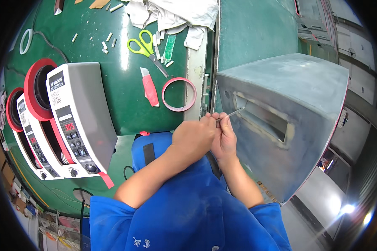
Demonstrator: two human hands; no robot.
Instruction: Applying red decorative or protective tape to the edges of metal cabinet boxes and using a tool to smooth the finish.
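Note:
Both hands meet in front of a grey metal box [255, 163], near a rectangular slot in its face. A thin grey rod-like tool [233, 113] passes out from between the fingers, its tip at the slot's upper left corner. My left hand [193, 140] is closed with its fingertips around the tool's near part. My right hand [224, 140] pinches the same tool between thumb and fingers. The tool's rear end is hidden by the hands, so its exact kind cannot be made out. Pale, yellowish filler-like patches surround the slot [264, 119].
On the green table [134, 117] lie a red tape roll [163, 97], a red utility knife [150, 88], green-handled scissors [146, 47], several small white sticks and a white cloth [171, 14]. Two tape dispensers [81, 113] stand at the left.

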